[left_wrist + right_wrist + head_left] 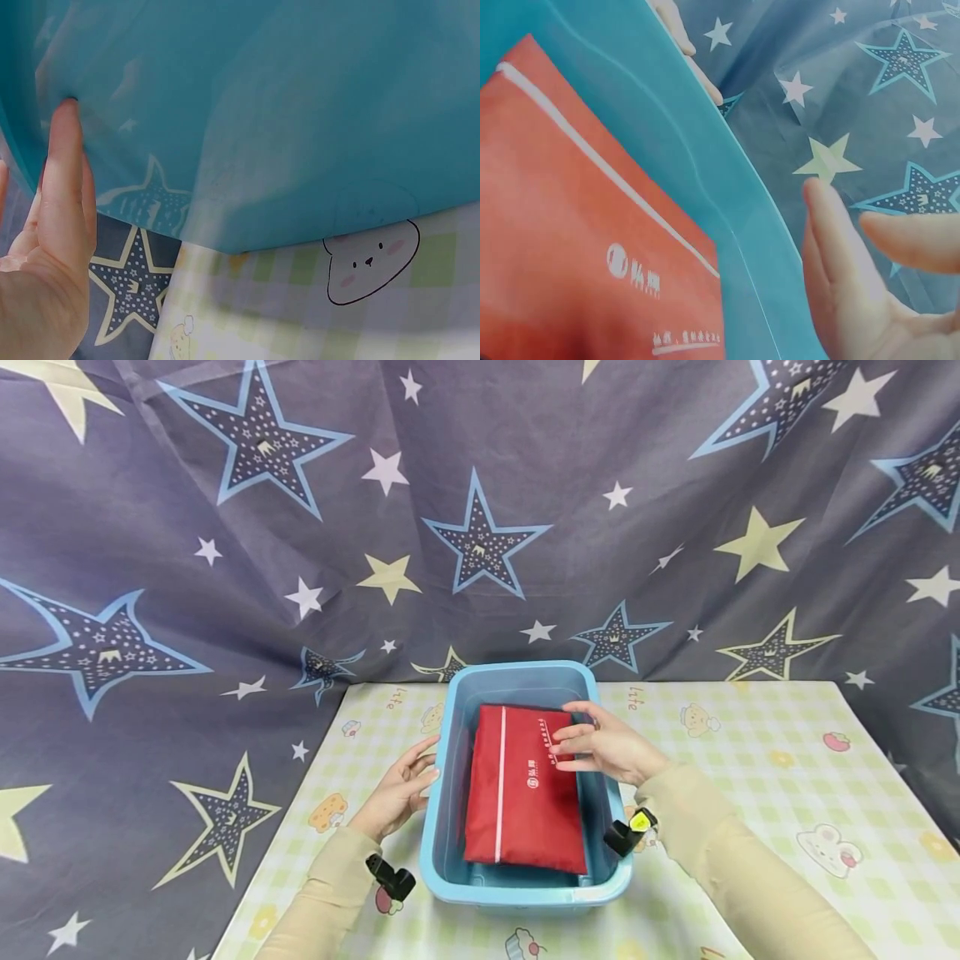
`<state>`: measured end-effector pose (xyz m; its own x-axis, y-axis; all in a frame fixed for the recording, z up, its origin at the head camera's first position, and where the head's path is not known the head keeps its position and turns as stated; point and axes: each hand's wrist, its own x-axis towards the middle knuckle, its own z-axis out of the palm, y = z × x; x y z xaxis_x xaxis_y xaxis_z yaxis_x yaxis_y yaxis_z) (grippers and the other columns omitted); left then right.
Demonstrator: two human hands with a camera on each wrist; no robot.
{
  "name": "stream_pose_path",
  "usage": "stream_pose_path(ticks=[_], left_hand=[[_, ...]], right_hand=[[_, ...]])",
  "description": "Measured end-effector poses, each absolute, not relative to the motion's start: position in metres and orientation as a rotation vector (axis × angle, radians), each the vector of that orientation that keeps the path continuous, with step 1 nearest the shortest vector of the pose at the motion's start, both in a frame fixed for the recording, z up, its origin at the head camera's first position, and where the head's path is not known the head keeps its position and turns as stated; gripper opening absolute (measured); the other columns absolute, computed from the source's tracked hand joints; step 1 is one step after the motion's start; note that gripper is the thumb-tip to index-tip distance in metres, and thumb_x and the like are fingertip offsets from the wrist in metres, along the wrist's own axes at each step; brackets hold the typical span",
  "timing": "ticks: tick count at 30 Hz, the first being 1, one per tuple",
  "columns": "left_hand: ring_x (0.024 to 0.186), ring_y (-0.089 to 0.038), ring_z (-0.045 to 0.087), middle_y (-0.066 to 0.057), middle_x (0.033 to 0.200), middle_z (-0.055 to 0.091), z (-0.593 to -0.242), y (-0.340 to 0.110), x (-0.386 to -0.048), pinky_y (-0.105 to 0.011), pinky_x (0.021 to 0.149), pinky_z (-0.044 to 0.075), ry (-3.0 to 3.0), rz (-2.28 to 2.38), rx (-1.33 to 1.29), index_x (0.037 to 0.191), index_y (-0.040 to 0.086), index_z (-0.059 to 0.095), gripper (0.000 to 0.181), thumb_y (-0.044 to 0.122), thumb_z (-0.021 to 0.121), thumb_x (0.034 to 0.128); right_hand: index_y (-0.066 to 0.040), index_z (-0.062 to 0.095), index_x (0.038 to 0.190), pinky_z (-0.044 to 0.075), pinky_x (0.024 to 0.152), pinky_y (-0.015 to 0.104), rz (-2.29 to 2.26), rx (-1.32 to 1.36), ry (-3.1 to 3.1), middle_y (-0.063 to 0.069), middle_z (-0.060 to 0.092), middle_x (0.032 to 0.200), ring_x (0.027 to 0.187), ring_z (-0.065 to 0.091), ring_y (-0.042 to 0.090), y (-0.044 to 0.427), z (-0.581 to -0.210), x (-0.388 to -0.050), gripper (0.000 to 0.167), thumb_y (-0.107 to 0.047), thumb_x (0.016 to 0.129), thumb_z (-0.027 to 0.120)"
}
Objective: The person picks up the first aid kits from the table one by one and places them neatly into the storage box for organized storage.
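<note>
A blue plastic bin [517, 893] stands on the table, and a red fabric pouch [536, 818] with a white stripe and white lettering lies inside it. My left hand [397, 789] touches the bin's outer left wall; in the left wrist view its fingers [64, 172] lie fairly straight against the blue side. Over the bin's right rim reaches my right hand [611, 747], fingers spread above the pouch's upper right part. The right wrist view shows the pouch [592, 247] beside this hand [855, 292], with nothing gripped.
A green-and-white checked tablecloth [750, 793] with cartoon prints covers the table. Behind it hangs a dark curtain [525, 627] with star patterns. Small black cameras sit on both wrists, the right one [626, 833] in front of the bin's rim.
</note>
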<state>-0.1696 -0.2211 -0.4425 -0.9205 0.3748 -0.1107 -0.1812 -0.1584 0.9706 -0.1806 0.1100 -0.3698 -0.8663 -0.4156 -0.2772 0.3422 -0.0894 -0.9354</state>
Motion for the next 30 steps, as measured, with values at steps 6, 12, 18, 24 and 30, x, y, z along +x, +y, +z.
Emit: stream_pose_path(ticks=[6,12,18,24,30], left_hand=[[0.1,-0.01,0.061,0.002,0.121,0.052,-0.441,-0.221,-0.168,-0.035,0.076,0.057,1.758,2.129,0.2,0.149,0.013,0.023,0.057,0.004,0.046,0.098],[0.099,-0.011,0.061,0.001,0.121,0.052,-0.441,-0.221,-0.169,-0.034,0.076,0.057,1.751,2.139,0.188,0.149,0.014,0.024,0.057,0.004,0.047,0.098],[0.101,-0.011,0.06,0.001,0.122,0.051,-0.441,-0.221,-0.168,-0.034,0.077,0.057,1.752,2.137,0.202,0.15,0.014,0.022,0.058,0.005,0.047,0.098],[0.101,-0.01,0.06,0.002,0.122,0.052,-0.441,-0.223,-0.166,-0.034,0.078,0.057,1.75,2.13,0.2,0.15,0.013,0.021,0.058,0.005,0.047,0.0984],[0.101,-0.01,0.06,0.002,0.122,0.051,-0.441,-0.221,-0.167,-0.033,0.077,0.057,1.75,2.138,0.204,0.15,0.012,0.02,0.058,0.005,0.046,0.0985]], right_hand=[[-0.005,0.017,0.144,0.055,0.085,0.037,-2.002,-0.098,1.635,0.011,0.05,0.113,0.099,0.06,0.02,0.118,-0.37,-0.182,0.06,0.003,0.094,0.047],[-0.005,0.017,0.144,0.055,0.086,0.035,-2.025,-0.119,1.554,0.008,0.05,0.113,0.097,0.06,0.016,0.131,-0.37,-0.181,0.059,0.001,0.094,0.047],[-0.012,0.034,0.135,0.054,0.089,0.039,-2.038,-0.206,1.484,0.006,0.053,0.114,0.099,0.061,0.016,0.149,-0.376,-0.177,0.045,0.0,0.094,0.049],[-0.022,0.049,0.123,0.054,0.089,0.038,-2.079,-0.384,1.327,0.001,0.06,0.11,0.098,0.063,0.014,0.165,-0.391,-0.17,0.037,0.002,0.096,0.044],[-0.02,0.048,0.129,0.053,0.091,0.035,-2.125,-0.489,1.246,0.0,0.061,0.114,0.098,0.064,0.011,0.18,-0.401,-0.166,0.041,0.004,0.098,0.036]])
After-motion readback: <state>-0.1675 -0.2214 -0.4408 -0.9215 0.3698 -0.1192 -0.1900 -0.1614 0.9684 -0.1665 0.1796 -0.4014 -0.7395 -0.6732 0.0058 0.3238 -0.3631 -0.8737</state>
